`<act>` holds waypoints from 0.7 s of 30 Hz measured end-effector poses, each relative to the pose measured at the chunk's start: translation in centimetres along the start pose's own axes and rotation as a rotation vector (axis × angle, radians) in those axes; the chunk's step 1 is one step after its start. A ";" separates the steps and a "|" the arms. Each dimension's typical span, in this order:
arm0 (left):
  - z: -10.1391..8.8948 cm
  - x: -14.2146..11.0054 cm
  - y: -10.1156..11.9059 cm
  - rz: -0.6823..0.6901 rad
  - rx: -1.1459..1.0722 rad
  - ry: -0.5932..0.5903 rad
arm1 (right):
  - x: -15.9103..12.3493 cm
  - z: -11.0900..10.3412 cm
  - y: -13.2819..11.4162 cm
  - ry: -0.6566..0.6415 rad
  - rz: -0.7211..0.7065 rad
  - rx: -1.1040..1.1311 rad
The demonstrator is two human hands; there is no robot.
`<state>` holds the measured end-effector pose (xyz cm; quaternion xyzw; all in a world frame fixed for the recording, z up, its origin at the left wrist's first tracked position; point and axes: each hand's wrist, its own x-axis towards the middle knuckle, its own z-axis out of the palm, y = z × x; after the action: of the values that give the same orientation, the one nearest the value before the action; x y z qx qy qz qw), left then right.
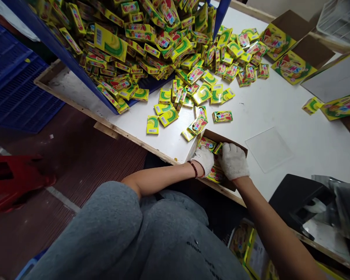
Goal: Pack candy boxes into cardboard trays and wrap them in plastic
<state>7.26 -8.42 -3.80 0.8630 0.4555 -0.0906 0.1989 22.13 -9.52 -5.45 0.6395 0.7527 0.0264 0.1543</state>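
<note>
An open cardboard box (241, 148) stands at the table's front edge, with several small yellow-green cartons (207, 144) packed inside. Both my hands wear white knitted gloves and reach into it. My left hand (204, 158) is at the left side of the box, its fingers curled down; what they hold is hidden. Over the right part of the box, my right hand (234, 160) has its fingers bent and closed against one small carton (218, 148), which sits tilted between the two hands. Just behind the box lie more loose cartons (198, 125).
A blue crate (100, 95) lies tipped at the back left, spilling a heap of cartons (166, 46) across the white table (230, 136). Larger printed boxes (294, 68) stand at the back right. A clear plastic sheet (268, 149) and a black tape dispenser (301, 198) are at the right.
</note>
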 end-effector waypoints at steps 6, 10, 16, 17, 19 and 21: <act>-0.1 -0.9 0.0 0.011 0.004 -0.004 | -0.4 0.0 0.0 0.051 0.042 0.008; -0.4 -1.1 0.1 0.013 0.002 -0.009 | 0.5 0.4 -0.5 -0.008 0.000 -0.025; -0.5 -1.1 -0.2 0.017 -0.011 -0.041 | 0.9 0.8 2.5 -0.168 -0.167 0.179; -0.5 -1.1 -0.3 0.026 -0.007 -0.058 | 0.7 0.7 3.4 -0.161 -0.173 0.246; -0.7 -1.2 -0.5 0.047 0.009 -0.066 | 0.2 0.5 5.0 -0.064 -0.101 0.366; -0.8 -1.0 -0.5 0.083 0.018 -0.024 | -0.4 0.6 6.4 0.096 0.077 0.467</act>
<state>6.23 -8.59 -2.86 0.8817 0.4162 -0.0966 0.2001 28.50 -8.89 -4.45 0.6839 0.7201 -0.1119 -0.0348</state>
